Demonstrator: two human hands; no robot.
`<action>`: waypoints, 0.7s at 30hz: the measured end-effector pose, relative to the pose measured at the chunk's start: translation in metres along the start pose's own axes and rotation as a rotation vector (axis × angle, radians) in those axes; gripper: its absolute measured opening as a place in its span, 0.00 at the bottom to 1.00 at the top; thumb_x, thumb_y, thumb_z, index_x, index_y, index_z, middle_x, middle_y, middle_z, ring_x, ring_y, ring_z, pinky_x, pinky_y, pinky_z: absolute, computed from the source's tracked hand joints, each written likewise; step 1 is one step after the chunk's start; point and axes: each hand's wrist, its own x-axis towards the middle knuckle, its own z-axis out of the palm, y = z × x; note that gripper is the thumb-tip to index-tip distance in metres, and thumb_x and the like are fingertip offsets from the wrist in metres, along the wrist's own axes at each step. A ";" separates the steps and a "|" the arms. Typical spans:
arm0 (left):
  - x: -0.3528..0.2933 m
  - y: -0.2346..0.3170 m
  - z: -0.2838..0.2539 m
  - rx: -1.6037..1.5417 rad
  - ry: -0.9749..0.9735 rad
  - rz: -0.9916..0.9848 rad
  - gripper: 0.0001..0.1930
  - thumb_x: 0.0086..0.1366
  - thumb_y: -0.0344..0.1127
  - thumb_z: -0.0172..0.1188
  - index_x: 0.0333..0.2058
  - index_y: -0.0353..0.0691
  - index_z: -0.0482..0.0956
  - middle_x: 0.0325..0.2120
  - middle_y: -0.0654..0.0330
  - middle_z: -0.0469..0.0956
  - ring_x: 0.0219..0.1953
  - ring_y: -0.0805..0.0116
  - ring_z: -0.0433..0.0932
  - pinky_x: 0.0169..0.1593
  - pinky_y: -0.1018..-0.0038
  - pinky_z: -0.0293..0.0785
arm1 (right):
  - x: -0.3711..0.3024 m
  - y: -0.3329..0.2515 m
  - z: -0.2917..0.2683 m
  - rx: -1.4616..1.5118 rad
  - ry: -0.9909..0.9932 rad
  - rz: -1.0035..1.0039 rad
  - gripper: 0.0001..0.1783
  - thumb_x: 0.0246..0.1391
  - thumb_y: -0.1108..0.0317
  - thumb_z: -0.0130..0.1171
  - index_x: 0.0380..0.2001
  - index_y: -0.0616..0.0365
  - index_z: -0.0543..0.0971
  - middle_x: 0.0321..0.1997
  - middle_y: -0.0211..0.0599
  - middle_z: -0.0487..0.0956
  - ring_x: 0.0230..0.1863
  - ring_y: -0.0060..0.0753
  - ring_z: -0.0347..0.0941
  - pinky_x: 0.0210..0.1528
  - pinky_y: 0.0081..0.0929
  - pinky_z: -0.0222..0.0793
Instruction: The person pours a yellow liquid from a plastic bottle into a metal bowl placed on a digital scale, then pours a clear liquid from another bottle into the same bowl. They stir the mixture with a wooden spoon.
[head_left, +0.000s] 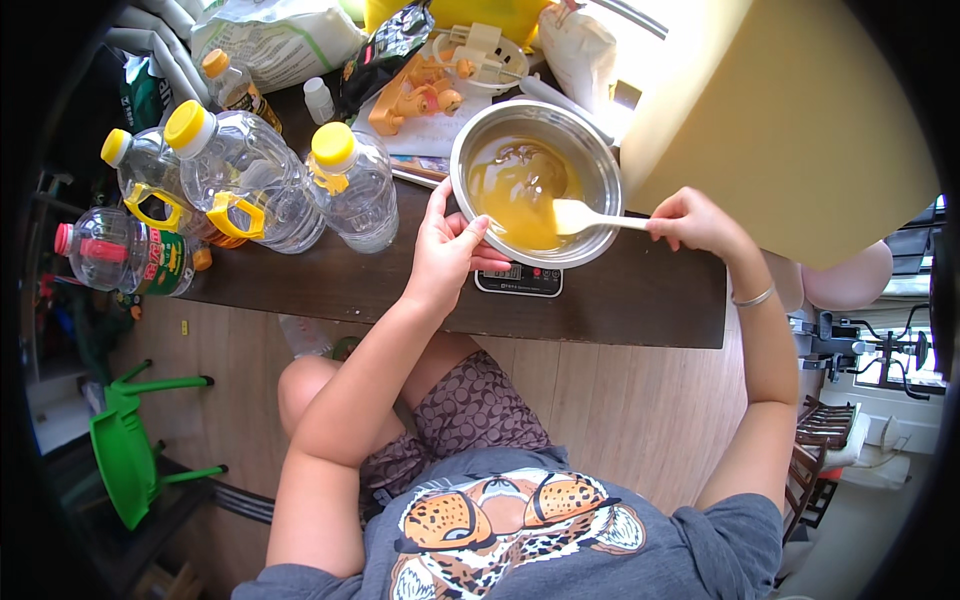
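Observation:
A round stainless steel bowl (598,165) sits on or just over a small black kitchen scale (520,284), whose front edge shows below it. Inside is a glossy yellow-brown liquid (515,190). My left hand (450,245) grips the bowl's near left side, thumb over the rim and fingers underneath. A pale spatula (576,217) dips its blade into the liquid and rests across the right rim. Its handle end is pinched in my right hand (697,222), to the right of the bowl. How much of the scale lies under the bowl is hidden.
On the dark table (640,310), clear bottles with yellow caps (250,180) crowd the left, beside a red-capped bottle (110,250). Behind the bowl lie an orange plastic piece (415,100) and a power strip (485,55). A tan board (780,120) stands right. A green stool (122,450) is lower left.

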 end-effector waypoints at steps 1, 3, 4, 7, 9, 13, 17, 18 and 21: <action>0.000 0.000 -0.001 0.005 0.006 -0.001 0.31 0.68 0.26 0.49 0.65 0.43 0.44 0.36 0.52 0.78 0.26 0.62 0.82 0.29 0.69 0.84 | 0.001 -0.007 0.009 0.013 -0.041 0.039 0.14 0.50 0.59 0.61 0.22 0.59 0.83 0.12 0.28 0.74 0.15 0.18 0.66 0.17 0.21 0.59; 0.000 0.002 -0.001 0.016 0.007 -0.007 0.32 0.68 0.26 0.49 0.65 0.43 0.44 0.36 0.52 0.78 0.26 0.62 0.82 0.29 0.69 0.84 | 0.000 -0.019 0.024 0.072 -0.015 0.070 0.16 0.52 0.58 0.61 0.20 0.60 0.82 0.12 0.28 0.73 0.14 0.17 0.65 0.16 0.19 0.57; 0.000 0.002 -0.001 0.020 0.005 -0.010 0.32 0.68 0.26 0.48 0.66 0.43 0.44 0.36 0.52 0.78 0.27 0.62 0.82 0.29 0.69 0.84 | 0.003 -0.017 0.032 0.118 -0.012 0.077 0.17 0.52 0.57 0.62 0.19 0.60 0.81 0.12 0.28 0.73 0.14 0.17 0.64 0.16 0.19 0.57; 0.000 0.002 0.000 0.019 -0.001 -0.013 0.31 0.68 0.26 0.48 0.66 0.43 0.44 0.36 0.52 0.78 0.27 0.62 0.83 0.29 0.70 0.84 | 0.010 -0.015 0.059 0.211 0.053 -0.017 0.18 0.54 0.59 0.62 0.19 0.61 0.80 0.13 0.27 0.73 0.14 0.15 0.64 0.16 0.15 0.56; 0.003 0.002 -0.004 0.036 -0.006 -0.010 0.31 0.69 0.26 0.48 0.66 0.43 0.44 0.36 0.52 0.78 0.27 0.62 0.83 0.29 0.70 0.84 | 0.007 -0.020 0.064 0.249 0.099 -0.024 0.17 0.55 0.59 0.62 0.19 0.61 0.79 0.15 0.25 0.73 0.15 0.13 0.63 0.16 0.12 0.53; 0.003 0.002 -0.004 0.034 -0.007 -0.004 0.31 0.69 0.26 0.48 0.66 0.44 0.45 0.35 0.53 0.78 0.27 0.62 0.82 0.30 0.70 0.84 | 0.001 -0.003 0.073 0.492 0.132 -0.074 0.18 0.56 0.59 0.62 0.19 0.60 0.79 0.14 0.23 0.71 0.15 0.11 0.62 0.15 0.13 0.51; 0.003 0.002 -0.005 0.020 -0.017 -0.003 0.32 0.68 0.26 0.49 0.66 0.43 0.43 0.35 0.53 0.78 0.27 0.62 0.82 0.30 0.70 0.84 | -0.015 0.001 0.067 0.480 0.294 -0.171 0.17 0.57 0.60 0.62 0.20 0.60 0.80 0.13 0.22 0.71 0.15 0.11 0.61 0.16 0.14 0.52; 0.003 0.003 -0.005 0.016 -0.015 -0.006 0.33 0.68 0.25 0.49 0.66 0.43 0.42 0.35 0.52 0.78 0.26 0.62 0.82 0.29 0.70 0.84 | -0.018 0.001 0.065 0.430 0.356 -0.207 0.16 0.57 0.60 0.62 0.20 0.60 0.80 0.13 0.21 0.71 0.15 0.11 0.61 0.17 0.14 0.52; 0.002 0.003 -0.004 0.024 -0.006 -0.010 0.32 0.69 0.27 0.49 0.66 0.44 0.44 0.35 0.53 0.78 0.27 0.62 0.82 0.30 0.70 0.84 | -0.030 -0.001 0.051 0.125 0.623 -0.281 0.13 0.54 0.64 0.64 0.22 0.63 0.81 0.10 0.26 0.66 0.14 0.15 0.58 0.18 0.23 0.50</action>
